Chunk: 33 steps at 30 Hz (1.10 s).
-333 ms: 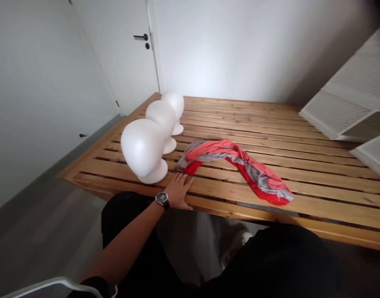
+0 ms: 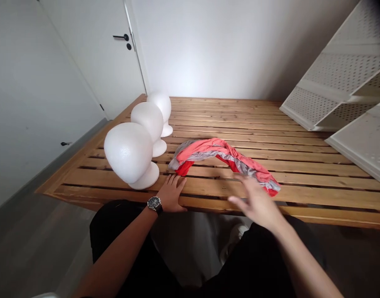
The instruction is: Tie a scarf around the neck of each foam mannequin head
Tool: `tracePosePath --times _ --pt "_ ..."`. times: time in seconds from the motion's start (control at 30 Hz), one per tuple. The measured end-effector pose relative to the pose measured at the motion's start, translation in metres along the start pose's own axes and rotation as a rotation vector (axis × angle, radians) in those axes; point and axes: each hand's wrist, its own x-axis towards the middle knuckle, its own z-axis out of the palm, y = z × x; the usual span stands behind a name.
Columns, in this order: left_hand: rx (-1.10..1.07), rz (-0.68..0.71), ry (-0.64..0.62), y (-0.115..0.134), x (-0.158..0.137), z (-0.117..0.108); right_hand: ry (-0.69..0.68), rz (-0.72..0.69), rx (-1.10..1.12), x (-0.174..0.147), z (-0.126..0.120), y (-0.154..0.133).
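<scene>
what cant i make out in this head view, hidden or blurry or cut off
Head view: right hand, blurred; whether it touches the red-and-grey cloth is unclear.
Head view: part of the cloth's right half, hidden behind that hand.
Head view: farthest mannequin head, lower left hidden by the middle mannequin head.
Head view: perforated shelf, cut off by right edge.
Head view: wristwatch dial, too small to read.

The left hand [image 2: 171, 195] rests flat on the slatted tabletop [image 2: 93, 177] beside one end of a red and grey cloth [image 2: 216, 148]; the blurred right hand [image 2: 260, 205] overlaps its other end, contact unclear. Three white dummy heads [image 2: 148, 120] stand lined up.
</scene>
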Motion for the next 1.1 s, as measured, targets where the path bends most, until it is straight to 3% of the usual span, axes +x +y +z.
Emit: tracePosePath --times 0.17,0.33,1.1 --pt "-0.014 -0.003 -0.003 0.000 0.000 -0.002 -0.210 -0.126 0.060 0.017 0.039 -0.012" --pt "-0.012 0.003 -0.025 0.001 0.004 -0.009 -0.222 -0.156 -0.011 0.036 0.056 -0.010" --pt "-0.023 0.014 -0.010 -0.001 0.004 -0.004 -0.203 -0.077 -0.027 0.034 0.059 -0.015"
